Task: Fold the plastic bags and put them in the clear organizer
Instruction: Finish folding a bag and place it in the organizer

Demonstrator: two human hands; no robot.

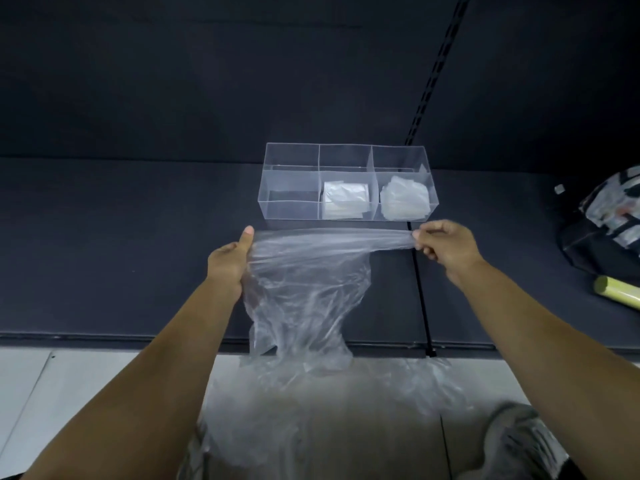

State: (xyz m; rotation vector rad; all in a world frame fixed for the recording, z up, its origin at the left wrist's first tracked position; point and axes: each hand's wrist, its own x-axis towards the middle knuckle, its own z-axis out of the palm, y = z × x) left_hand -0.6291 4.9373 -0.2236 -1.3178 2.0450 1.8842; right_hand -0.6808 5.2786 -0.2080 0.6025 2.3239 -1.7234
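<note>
A clear plastic bag (304, 289) hangs stretched between both hands above the dark shelf. My left hand (230, 261) grips its left top corner with the thumb up. My right hand (445, 245) pinches the bunched right top corner. The bag's lower part drapes over the shelf's front edge. Just behind the hands stands the clear organizer (291, 202) with three compartments. A folded bag (344, 200) sits in the middle compartment and another folded bag (405, 199) in the right one. The left compartment holds nothing.
More loose clear plastic (311, 410) lies heaped below the shelf edge near my legs. A patterned black bag (602, 233) and a yellow-green roll (620, 292) lie at the shelf's right end. A black seam (420, 289) splits the shelf (121, 254).
</note>
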